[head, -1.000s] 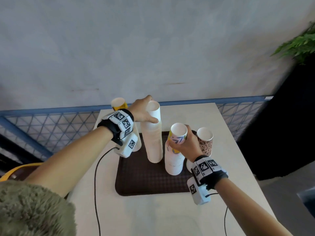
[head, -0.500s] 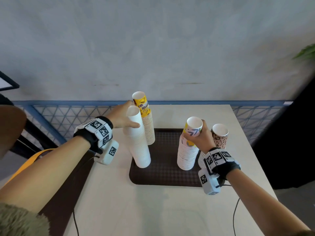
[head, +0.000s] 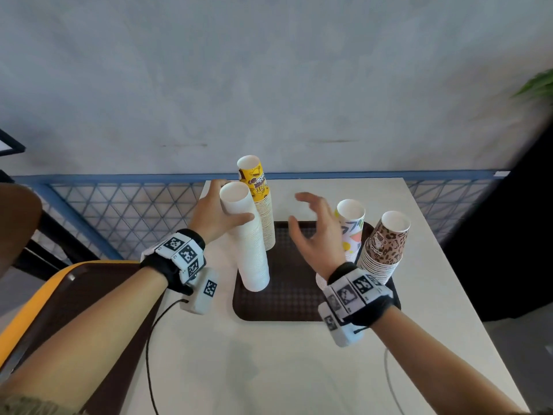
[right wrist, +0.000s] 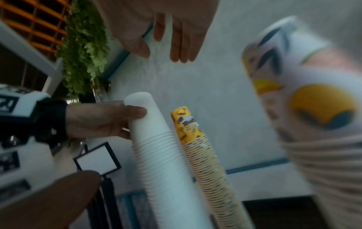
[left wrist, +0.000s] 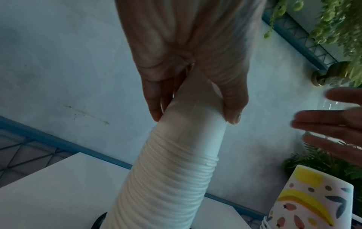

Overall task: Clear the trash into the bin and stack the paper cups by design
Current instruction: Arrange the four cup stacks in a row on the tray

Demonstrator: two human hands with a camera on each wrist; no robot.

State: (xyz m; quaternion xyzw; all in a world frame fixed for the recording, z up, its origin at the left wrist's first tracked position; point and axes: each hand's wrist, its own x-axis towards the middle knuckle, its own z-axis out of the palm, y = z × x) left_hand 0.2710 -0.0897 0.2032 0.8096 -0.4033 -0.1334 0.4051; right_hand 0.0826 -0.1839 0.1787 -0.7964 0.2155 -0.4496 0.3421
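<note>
Left hand grips the leaning white stack; I'd straighten it gently while the right hand, fingers spread and empty, steadies its side.

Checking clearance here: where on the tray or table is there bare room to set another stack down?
The tray is bare in its middle and near edge, between the white stack and the fruit-print stack. The table in front of the tray is bare too. The tray's right end is crowded by the leopard stack.
</note>
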